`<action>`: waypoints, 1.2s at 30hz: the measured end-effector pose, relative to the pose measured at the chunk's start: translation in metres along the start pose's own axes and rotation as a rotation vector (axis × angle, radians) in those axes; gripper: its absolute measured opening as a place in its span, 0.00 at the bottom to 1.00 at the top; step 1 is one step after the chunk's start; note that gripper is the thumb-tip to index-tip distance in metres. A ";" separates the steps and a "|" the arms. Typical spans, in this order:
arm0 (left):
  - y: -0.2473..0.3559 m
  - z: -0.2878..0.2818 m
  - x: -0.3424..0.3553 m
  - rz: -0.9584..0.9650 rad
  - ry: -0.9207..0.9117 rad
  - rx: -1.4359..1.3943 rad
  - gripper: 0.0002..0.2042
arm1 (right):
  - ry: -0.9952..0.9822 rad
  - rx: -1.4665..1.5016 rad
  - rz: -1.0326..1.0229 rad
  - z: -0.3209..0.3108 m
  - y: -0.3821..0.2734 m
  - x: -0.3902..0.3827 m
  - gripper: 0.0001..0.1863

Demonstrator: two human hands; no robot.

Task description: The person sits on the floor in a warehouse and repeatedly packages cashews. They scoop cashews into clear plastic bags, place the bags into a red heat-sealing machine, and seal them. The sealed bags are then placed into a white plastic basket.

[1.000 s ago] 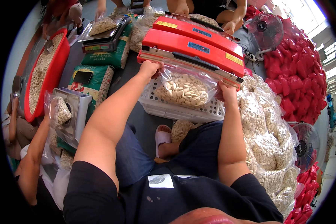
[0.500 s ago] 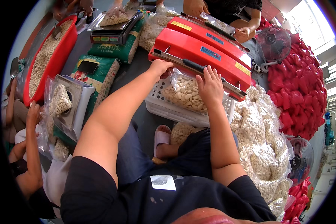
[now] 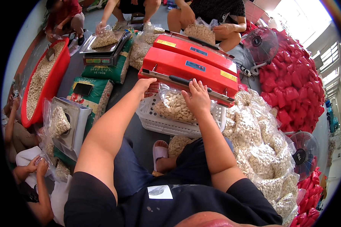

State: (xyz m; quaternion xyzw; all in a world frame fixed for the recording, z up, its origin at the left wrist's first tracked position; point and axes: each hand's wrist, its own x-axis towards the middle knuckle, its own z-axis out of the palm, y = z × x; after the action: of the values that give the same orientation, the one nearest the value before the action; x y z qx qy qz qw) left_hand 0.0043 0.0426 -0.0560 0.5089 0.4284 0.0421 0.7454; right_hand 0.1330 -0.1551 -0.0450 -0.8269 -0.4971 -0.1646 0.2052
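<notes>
Both arms are stretched forward to a red sealer, a clear bag of pale kernels held at its mouth.

Nearest, the forearms are seen rising from the lower edge, the left one long and nearly straight, the right bent slightly inward. The left hand (image 3: 147, 87) is curled around the bag's (image 3: 175, 106) left top corner, under the sealer's front edge. The right hand (image 3: 197, 99) is laid flat, fingers spread, on the bag's top by the sealer's (image 3: 189, 70) black bar. The bag is hung over a white basket (image 3: 161, 123). Beyond, a second sealer (image 3: 195, 49) is seen.
</notes>
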 end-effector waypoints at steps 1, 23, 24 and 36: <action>0.000 -0.002 0.000 -0.003 -0.005 0.000 0.12 | -0.004 -0.001 -0.002 -0.002 -0.001 0.000 0.28; 0.002 0.009 0.006 -0.011 -0.055 -0.069 0.06 | -0.591 0.483 0.898 -0.066 0.095 -0.025 0.26; 0.002 0.009 0.004 0.010 -0.039 -0.052 0.05 | -0.682 0.440 0.847 -0.061 0.092 -0.024 0.24; 0.018 -0.016 -0.038 0.159 -0.336 0.102 0.05 | -0.675 0.592 0.445 -0.100 0.080 -0.032 0.11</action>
State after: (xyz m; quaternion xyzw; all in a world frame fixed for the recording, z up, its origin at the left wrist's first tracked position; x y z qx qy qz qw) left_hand -0.0237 0.0440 -0.0215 0.5782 0.2578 -0.0067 0.7740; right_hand 0.1828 -0.2637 0.0118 -0.8262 -0.3727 0.3082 0.2890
